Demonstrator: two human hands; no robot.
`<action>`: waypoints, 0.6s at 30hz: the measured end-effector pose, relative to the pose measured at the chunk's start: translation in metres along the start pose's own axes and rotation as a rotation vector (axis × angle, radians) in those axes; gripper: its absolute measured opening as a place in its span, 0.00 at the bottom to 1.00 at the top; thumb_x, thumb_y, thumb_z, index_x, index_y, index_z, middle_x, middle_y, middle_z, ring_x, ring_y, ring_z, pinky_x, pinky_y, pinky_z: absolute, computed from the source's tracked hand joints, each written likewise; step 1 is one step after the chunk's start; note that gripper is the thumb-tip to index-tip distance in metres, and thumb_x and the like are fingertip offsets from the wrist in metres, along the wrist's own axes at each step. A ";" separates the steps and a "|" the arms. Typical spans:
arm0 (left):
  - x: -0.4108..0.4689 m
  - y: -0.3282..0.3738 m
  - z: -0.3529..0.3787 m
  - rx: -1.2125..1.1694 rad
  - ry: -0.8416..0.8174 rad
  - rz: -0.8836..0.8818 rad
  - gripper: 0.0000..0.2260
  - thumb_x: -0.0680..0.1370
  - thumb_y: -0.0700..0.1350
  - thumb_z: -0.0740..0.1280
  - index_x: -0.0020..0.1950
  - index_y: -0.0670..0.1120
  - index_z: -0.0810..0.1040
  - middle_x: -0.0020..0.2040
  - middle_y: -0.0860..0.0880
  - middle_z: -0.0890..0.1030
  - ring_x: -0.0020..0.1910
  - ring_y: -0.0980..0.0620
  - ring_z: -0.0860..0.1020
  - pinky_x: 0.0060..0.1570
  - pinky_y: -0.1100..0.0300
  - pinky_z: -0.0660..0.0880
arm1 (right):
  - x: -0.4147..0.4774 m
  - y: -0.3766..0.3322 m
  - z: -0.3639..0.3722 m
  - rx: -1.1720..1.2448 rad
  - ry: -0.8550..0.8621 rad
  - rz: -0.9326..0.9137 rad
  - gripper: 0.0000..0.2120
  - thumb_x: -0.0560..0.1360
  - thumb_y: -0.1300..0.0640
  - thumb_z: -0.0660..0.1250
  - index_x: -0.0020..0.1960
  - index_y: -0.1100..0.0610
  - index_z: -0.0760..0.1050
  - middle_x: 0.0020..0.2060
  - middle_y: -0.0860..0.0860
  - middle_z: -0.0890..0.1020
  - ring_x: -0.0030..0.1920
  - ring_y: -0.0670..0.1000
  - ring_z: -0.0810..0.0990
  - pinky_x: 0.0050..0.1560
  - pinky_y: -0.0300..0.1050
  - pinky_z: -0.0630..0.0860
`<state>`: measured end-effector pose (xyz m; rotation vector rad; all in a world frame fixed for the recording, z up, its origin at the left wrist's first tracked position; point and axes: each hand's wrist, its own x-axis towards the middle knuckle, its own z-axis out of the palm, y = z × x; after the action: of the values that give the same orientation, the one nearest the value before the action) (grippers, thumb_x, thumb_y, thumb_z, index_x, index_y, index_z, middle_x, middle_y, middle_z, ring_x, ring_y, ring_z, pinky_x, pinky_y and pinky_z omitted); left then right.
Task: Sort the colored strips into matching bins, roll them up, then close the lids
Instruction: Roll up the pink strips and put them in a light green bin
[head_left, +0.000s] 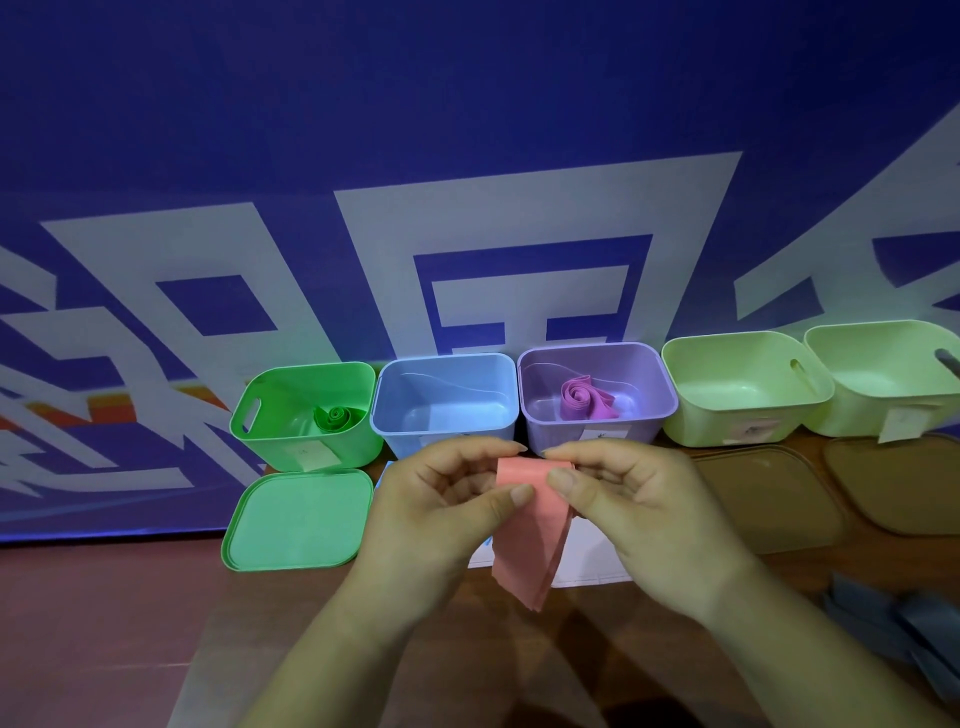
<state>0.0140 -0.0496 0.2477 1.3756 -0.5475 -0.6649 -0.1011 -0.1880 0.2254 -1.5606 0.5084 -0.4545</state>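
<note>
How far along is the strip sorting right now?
Done: a green roll sits in the green bin, a purple roll in the purple bin. In hand: left hand and right hand pinch the pink strip. Left: the blue bin holds nothing, bluish strips lie at right, and no bin is lidded; the green lid lies on the table.

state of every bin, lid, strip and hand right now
green bin, open, rolled green strip inside
blue bin, open, empty
purple bin, open, purple strip inside
green lid, off, lying flat
pink strip, top end pinched, tail hanging
left hand, pinches pink strip
right hand, pinches pink strip
</note>
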 end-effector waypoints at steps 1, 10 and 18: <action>0.000 0.000 0.000 0.000 0.005 -0.004 0.13 0.65 0.36 0.74 0.45 0.50 0.87 0.40 0.45 0.86 0.39 0.52 0.84 0.41 0.62 0.79 | 0.000 0.000 0.000 0.012 0.004 -0.004 0.14 0.67 0.49 0.73 0.51 0.50 0.84 0.45 0.50 0.87 0.48 0.50 0.85 0.53 0.45 0.80; 0.002 0.000 0.001 0.045 0.053 -0.017 0.11 0.68 0.35 0.75 0.44 0.51 0.87 0.41 0.45 0.87 0.40 0.52 0.84 0.42 0.65 0.78 | -0.002 -0.002 0.003 0.005 0.016 -0.064 0.18 0.69 0.67 0.77 0.52 0.47 0.83 0.43 0.51 0.86 0.43 0.49 0.85 0.50 0.45 0.80; 0.002 -0.001 0.000 0.030 0.035 -0.019 0.11 0.65 0.39 0.75 0.45 0.46 0.86 0.41 0.44 0.86 0.39 0.52 0.84 0.42 0.64 0.79 | -0.002 -0.003 0.001 -0.031 0.036 -0.091 0.20 0.68 0.67 0.76 0.51 0.45 0.83 0.43 0.49 0.87 0.44 0.48 0.85 0.50 0.44 0.79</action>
<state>0.0151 -0.0508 0.2467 1.4190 -0.5191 -0.6488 -0.1023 -0.1860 0.2281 -1.6122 0.4752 -0.5470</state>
